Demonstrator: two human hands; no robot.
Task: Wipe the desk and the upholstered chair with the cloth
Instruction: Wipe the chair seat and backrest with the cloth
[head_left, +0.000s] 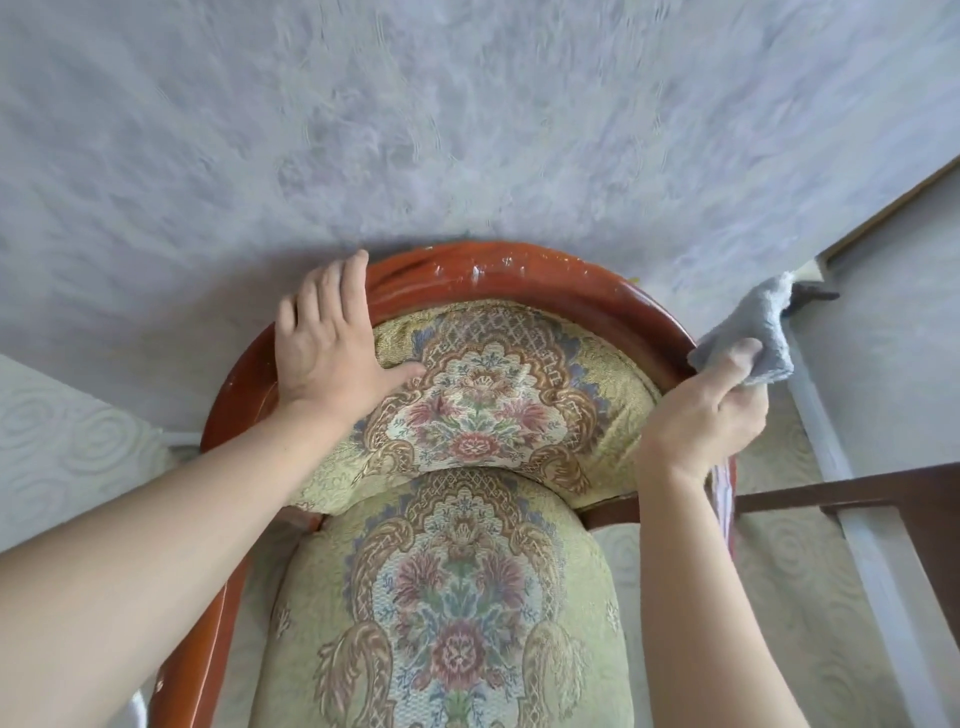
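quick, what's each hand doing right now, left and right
Left hand: open, flat on the chair's wooden frame, holding nothing.
Right hand: closed on the grey cloth, at the right side of the frame.

Chair standing on a patterned floor

The floor (810, 597) is pale, with an embossed swirl pattern, and shows at the left and right of the scene. On it stands the chair (467, 519): a curved, glossy red-brown wooden frame (519, 278), scuffed with pale marks along its far top edge, around a floral upholstered backrest and seat. The chair's back is close to the pale textured wall (467, 130) on the far side. At the right, a dark brown wooden bar (831, 496) runs near the chair, above the floor.
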